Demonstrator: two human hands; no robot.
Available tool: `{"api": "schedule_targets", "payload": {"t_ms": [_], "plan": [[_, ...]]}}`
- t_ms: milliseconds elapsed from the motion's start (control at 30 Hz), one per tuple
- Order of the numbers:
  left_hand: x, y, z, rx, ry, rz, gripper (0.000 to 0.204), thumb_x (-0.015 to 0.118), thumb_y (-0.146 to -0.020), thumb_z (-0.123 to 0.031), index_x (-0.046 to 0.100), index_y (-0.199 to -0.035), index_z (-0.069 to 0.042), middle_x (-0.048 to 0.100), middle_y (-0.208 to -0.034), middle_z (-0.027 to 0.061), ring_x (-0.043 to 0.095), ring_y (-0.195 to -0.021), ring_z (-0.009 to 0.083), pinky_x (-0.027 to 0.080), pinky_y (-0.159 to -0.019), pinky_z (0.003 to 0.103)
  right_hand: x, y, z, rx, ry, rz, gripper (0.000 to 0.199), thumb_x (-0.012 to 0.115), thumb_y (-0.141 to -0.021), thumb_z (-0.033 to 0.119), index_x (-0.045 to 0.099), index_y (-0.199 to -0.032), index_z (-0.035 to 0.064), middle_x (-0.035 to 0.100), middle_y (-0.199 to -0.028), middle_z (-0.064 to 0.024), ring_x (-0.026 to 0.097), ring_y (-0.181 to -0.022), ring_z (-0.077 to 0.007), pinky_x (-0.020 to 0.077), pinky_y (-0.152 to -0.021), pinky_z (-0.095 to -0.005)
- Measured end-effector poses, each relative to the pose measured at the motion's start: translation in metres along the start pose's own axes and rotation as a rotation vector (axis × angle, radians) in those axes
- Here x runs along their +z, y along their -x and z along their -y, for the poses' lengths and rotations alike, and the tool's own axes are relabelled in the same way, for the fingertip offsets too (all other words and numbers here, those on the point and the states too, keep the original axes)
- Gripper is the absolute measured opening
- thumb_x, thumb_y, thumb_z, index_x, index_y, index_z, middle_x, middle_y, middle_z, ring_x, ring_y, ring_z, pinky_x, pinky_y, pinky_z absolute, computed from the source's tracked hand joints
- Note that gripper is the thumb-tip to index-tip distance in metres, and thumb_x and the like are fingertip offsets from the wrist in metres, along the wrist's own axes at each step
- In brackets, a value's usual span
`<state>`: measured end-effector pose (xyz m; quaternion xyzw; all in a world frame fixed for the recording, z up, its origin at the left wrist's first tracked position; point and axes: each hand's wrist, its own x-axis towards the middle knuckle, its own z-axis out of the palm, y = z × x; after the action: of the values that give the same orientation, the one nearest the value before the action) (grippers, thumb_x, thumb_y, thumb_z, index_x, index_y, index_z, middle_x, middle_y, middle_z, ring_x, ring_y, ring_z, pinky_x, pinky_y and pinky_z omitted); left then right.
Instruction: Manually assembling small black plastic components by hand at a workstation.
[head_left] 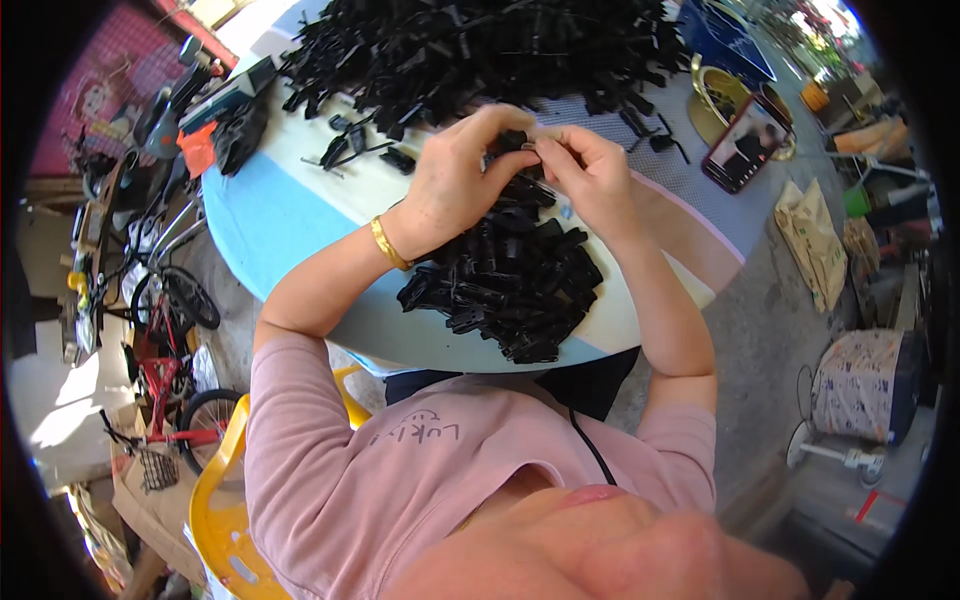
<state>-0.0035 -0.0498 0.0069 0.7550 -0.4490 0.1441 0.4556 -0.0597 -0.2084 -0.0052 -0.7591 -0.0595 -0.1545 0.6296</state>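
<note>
Over the round table (245, 225), my hands meet between two heaps of small black plastic parts. My left hand (455, 180) is closed, with a small black plastic part (512, 138) between thumb and fingers. My right hand (592, 178) pinches at the same spot, its fingertips against that part. Something tiny and shiny shows between the fingertips, too small to name. Below my hands lies the nearer heap of black parts (520, 285), close to the table's front edge. The much larger far heap (490, 50) spreads across the back.
A few loose black parts (398, 160) lie left of my hands. At the right stand a phone (745, 145), a gold-coloured bowl (705, 110) and a blue container (728, 40). A yellow chair (222, 510) is beside me; a red bicycle (160, 390) stands at left.
</note>
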Motion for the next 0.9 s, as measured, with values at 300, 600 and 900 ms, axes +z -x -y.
{"api": "schedule_targets", "payload": {"t_ms": [300,600,900], "plan": [[-0.011,-0.002,-0.017,-0.094,0.164,0.227,0.064,0.072,-0.068,-0.003,0.041,-0.124,-0.007,0.062,-0.084,0.0097,0.061,-0.071,0.0186,0.050,-0.065,0.029,-0.013,0.002,0.006,-0.232,0.174,0.069,0.026,0.072,-0.073,0.007,0.061,-0.096,0.0012,0.053,-0.071,0.0045,0.042,-0.058,-0.0019,0.0363,-0.053,-0.0172],[-0.024,-0.015,0.005,-0.364,1.303,0.557,0.048,0.069,-0.075,-0.005,0.044,-0.114,0.004,0.058,-0.101,0.0134,0.060,-0.094,0.0224,0.051,-0.083,0.031,-0.031,-0.001,0.009,-0.181,-0.268,0.208,0.022,0.063,-0.082,0.006,0.056,-0.101,-0.0029,0.061,-0.088,-0.0045,0.058,-0.076,-0.0088,0.0471,-0.070,-0.0203],[-0.019,-0.010,0.007,-0.631,1.265,0.523,0.022,0.062,-0.081,-0.006,0.051,-0.098,0.003,0.059,-0.092,0.0119,0.063,-0.083,0.0186,0.053,-0.078,0.030,-0.015,0.003,0.009,-0.309,0.065,0.072,0.018,0.063,-0.081,0.004,0.058,-0.098,-0.0010,0.058,-0.082,-0.0001,0.053,-0.071,-0.0042,0.0434,-0.064,-0.0166]]}}
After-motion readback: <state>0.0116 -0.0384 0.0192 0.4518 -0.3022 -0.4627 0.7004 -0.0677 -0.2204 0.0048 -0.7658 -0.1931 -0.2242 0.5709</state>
